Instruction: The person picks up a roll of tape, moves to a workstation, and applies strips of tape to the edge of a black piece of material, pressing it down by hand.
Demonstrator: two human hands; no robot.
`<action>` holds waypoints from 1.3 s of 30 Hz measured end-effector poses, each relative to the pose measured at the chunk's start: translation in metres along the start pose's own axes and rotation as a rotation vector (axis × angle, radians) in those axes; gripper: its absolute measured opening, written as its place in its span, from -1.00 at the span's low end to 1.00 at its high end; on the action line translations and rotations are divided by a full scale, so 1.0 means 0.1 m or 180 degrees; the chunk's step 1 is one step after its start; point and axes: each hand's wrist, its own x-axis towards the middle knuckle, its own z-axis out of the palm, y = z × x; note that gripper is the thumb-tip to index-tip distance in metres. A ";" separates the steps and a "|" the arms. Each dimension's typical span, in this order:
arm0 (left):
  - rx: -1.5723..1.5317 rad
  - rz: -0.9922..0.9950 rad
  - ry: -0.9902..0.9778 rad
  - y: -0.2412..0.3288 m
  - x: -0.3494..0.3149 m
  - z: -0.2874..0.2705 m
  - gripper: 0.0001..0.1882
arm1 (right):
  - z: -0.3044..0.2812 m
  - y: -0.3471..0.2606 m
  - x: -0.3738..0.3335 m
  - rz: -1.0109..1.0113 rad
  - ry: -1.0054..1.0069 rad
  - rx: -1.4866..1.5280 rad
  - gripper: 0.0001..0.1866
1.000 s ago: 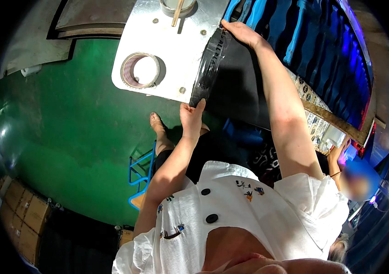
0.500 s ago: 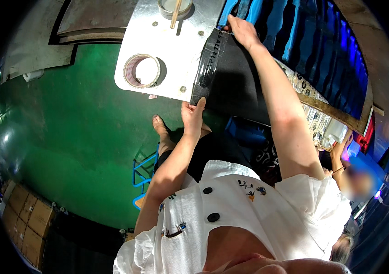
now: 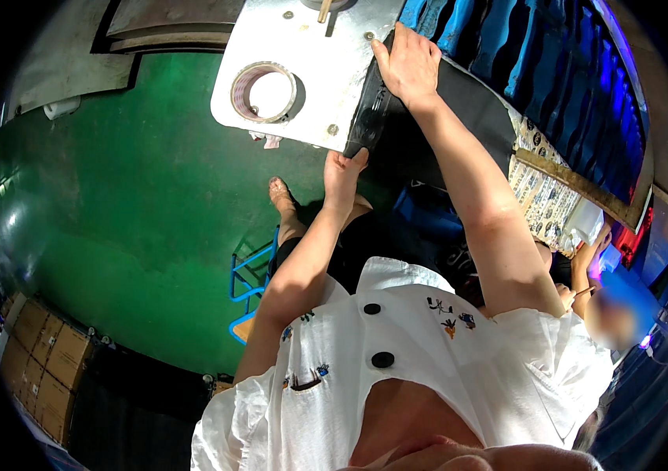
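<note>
A black sheet (image 3: 459, 110) runs along the right edge of the metal tabletop (image 3: 310, 71), with a glossy dark strip (image 3: 369, 110) lapping the tabletop's side. At the strip's near corner, my left hand (image 3: 342, 179) is closed, thumb on top, pinching the edge. My right hand (image 3: 412, 69) lies palm down over the strip's far end, thumb apart and fingers stretched forward; the fingertips' underside is hidden. Left of both hands, a roll of tape (image 3: 263, 93) sits on the tabletop.
Beside my right hand stand blue slatted racks (image 3: 522, 55). A wooden bar (image 3: 569, 184) crosses patterned sheeting (image 3: 542, 212) at the right. A blue-framed stool (image 3: 249, 275) stands on the green floor (image 3: 138, 204). Another person's arm (image 3: 582, 263) shows at the right.
My right hand has gone from gripping the strip's far corner to lying palm down over it. My left hand still pinches the near corner. The whole view has shifted slightly.
</note>
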 end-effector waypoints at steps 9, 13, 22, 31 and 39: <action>-0.0237 0.0182 -0.0106 -0.07 -0.05 -0.07 -0.79 | -0.04 -0.05 0.00 0.0051 -0.0102 -0.0026 -0.40; -0.0343 0.0068 -0.0058 -0.10 -0.03 -0.11 -0.85 | -0.05 -0.04 0.01 0.0186 -0.0299 0.0116 -0.31; -0.0481 -0.0125 -0.0109 -0.08 0.02 -0.21 -0.88 | -0.12 -0.44 -0.40 -0.0194 0.0037 -0.0232 -0.28; -0.0568 -0.0820 -0.0418 0.06 0.15 -0.40 -0.50 | -0.70 -0.44 -0.90 -0.0321 0.1223 0.1690 -0.89; 0.0024 -0.0599 0.0002 0.05 0.12 -0.33 -0.41 | -0.35 -0.76 -1.97 0.1557 -0.0944 0.3233 -0.66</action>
